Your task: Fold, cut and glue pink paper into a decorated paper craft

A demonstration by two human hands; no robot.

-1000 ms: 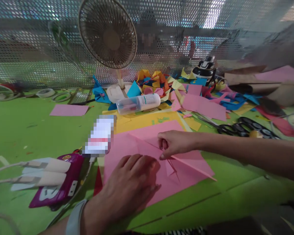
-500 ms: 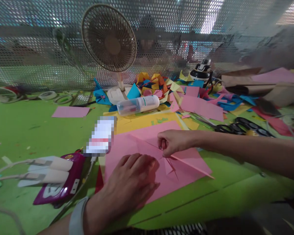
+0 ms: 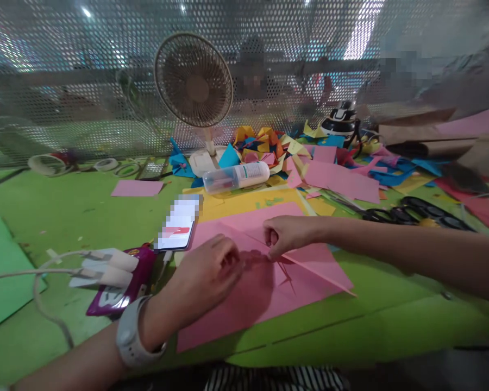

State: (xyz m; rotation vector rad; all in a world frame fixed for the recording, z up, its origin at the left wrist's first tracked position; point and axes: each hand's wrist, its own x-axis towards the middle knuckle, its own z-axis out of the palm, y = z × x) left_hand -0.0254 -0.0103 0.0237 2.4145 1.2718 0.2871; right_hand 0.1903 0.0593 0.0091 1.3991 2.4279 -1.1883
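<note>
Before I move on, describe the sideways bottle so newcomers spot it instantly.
Find the fan on the green table. Just front-right of its base, the bottle lies on its side. Unlike the paper scraps beside it, it's rounded and partly see-through.

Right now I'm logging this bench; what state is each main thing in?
Pink paper: spread out, fold showing
Right hand: fingers curled, touching paper
Left hand: fingers curled
Phone: screen lit, cable attached
Bottle: on its side
Fan: standing, spinning unclear
Power strip: adapters plugged in

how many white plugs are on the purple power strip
2: the far plug and the near plug, side by side on the purple power strip. More may be hidden.
</note>
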